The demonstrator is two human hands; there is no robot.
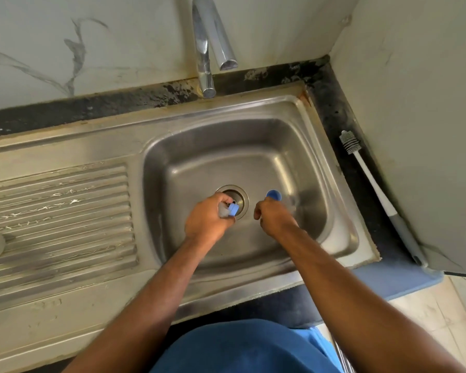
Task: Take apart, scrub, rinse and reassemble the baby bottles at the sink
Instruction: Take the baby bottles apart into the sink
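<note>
My left hand [207, 218] has its grip curled round a small bottle part [228, 210], a clear piece with a blue collar, held just over the drain [236, 199] at the bottom of the sink [172, 157]. My right hand [273, 218] sits just beside it, to the right, fingers curled on a clear bottle [285, 201] whose blue cap [273, 195] shows just past my knuckles (the clear body is faint against the steel, so I cannot tell exactly how it lies). The two hands are near but not touching, with the drain between and slightly ahead of them.

What I judge matters next is the brush [371, 184]: it lies on the dark bench well off to the right of my right grip, beyond the sink rim, its long axis running away from me with the bristles at the far end and the grey handle toward me. My right hand is plainly the nearer one. The tap [207, 49] stands ahead of both grips and no water shows. The ribbed draining board [59, 211] lies to my left.
</note>
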